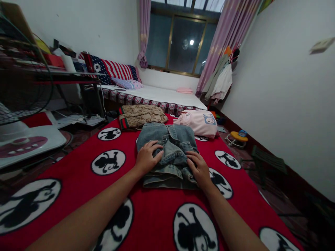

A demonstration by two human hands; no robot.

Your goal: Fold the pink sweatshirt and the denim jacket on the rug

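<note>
A pair of blue denim shorts (pixel 171 155) lies on the red blanket (pixel 154 216), waistband and button toward the far side, hem toward me. Its front is creased and bunched in the middle. On its left part rests my left hand (pixel 148 158), fingers spread and laid on the cloth. My right hand (pixel 200 169) touches the right edge, with its fingers slightly bent and apart. Just beyond, at the left, is a folded brown patterned garment (pixel 142 115) with green and red trim. A folded pink shirt (pixel 197 122) lies beyond at the right.
A bed with a white sheet (pixel 159 93) stands under the window. To the left are a cluttered desk (pixel 75 74), a fan guard and a white-and-pink fan base (pixel 28 144). A yellow stool (pixel 238 136) and a dark chair (pixel 269 158) stand at the right.
</note>
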